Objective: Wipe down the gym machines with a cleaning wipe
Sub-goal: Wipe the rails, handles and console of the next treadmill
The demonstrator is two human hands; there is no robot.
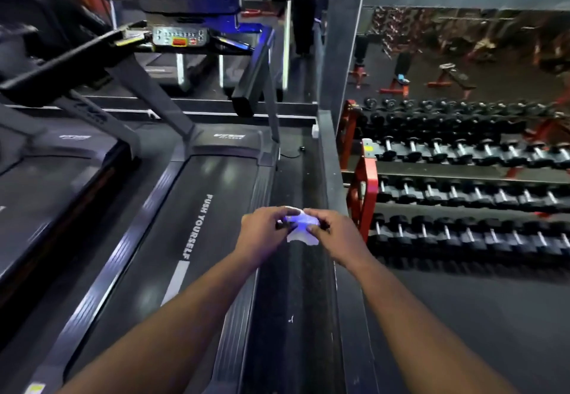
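Judging by how things lay, the wiping itself had hardly begun: nothing showed the wipe pressed to any machine, and the whole row was, as far as could be told, left to do. At far left a second treadmill [52, 178] stood alongside. Next to it ran the nearer treadmill [197, 239], its belt stretching lengthwise away from the camera toward the console [180, 37], with "PUSH YOURSELF" printed along that long axis. Over its right side rail the left hand [262, 233] pinched the left edge of the cleaning wipe [300, 227], fingers curled onto it. The wipe was crumpled, held in the air between both hands and touching no surface; its longer side seemed to run left to right, a loose corner hanging downward. The right hand [331, 235] pinched its other edge, apparently spreading or folding it. Farther right, beyond a low partition [331, 159], dumbbell racks [462, 190] stood well apart from the hands.
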